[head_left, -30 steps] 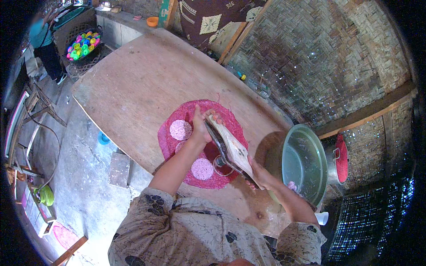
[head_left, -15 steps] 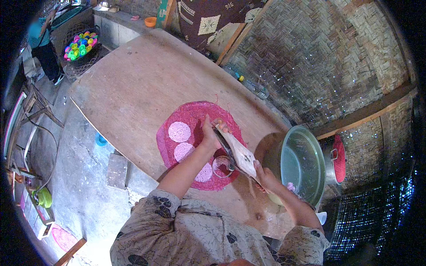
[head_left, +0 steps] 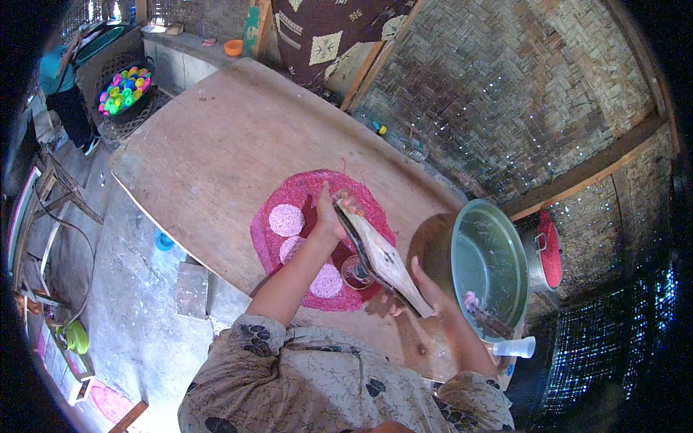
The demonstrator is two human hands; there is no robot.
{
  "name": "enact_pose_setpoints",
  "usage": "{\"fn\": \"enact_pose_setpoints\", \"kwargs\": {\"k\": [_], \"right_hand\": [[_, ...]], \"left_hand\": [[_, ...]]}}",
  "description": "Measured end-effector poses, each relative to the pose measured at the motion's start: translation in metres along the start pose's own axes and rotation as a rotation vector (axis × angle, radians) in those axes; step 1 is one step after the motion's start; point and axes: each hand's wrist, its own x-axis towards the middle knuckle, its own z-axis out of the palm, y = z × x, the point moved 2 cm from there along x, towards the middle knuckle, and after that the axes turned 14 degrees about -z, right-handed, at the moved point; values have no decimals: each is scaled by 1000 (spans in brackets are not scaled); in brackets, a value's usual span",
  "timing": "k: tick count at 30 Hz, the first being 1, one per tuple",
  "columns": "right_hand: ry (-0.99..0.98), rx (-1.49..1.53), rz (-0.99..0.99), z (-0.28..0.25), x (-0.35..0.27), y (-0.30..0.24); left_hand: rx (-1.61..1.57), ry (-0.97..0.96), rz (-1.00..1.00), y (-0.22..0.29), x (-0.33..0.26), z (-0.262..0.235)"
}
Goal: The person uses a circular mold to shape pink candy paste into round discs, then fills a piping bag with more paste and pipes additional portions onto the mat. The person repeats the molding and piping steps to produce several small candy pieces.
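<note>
A long wooden hand press (head_left: pixel 386 254) is held tilted over a round red woven mat (head_left: pixel 303 186). My left hand (head_left: pixel 333 215) grips its far end, fingers wrapped round the wood. At the near end, my right hand (head_left: pixel 432 297) has its thumb lifted off and its fingers spread beneath the wood; any contact with the palm is unclear. Below the press, a round ring-like part (head_left: pixel 355 273) shows over the mat, partly hidden. Three pink discs of noodle-like strands lie on the mat: a far one (head_left: pixel 286 219), a middle one (head_left: pixel 290 249) partly behind my left forearm, and a near one (head_left: pixel 326 281).
A big green basin (head_left: pixel 523 270) with pink dough (head_left: pixel 472 299) stands right, a white cup (head_left: pixel 515 348) beside it. Behind is a pot with a red cover (head_left: pixel 550 249). The wooden table (head_left: pixel 195 137) extends far left. A person (head_left: pixel 63 90) stands near a basket of colourful pieces (head_left: pixel 126 90).
The press's near end has swung slightly lower. My right thumb has come off the wood and its fingers have spread. My left hand keeps its grip.
</note>
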Motion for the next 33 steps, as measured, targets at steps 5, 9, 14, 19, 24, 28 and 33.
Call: {"fn": "enact_pose_setpoints", "kwargs": {"k": [5,9,14,19,24,28,33], "right_hand": [[-192,545,-183,15,27,14],[-408,642,-160,-36,55,73],[-129,-343,-316,-22,49,49],[19,-803,-673,-24,14,17],[-268,-7,-313,39,-53,-82],[-54,-711,-566,48,-84,-99],[85,-761,-539,20,-102,-72]], "left_hand": [[-86,-32,40,-6,13,-25],[-165,-63,102,-6,13,-28],[-4,-70,262,29,0,-1],[158,-302,120,49,-21,79],[210,-251,202,41,-75,168],[434,-196,227,11,-117,191],[1156,-40,-70,-3,-167,125]]}}
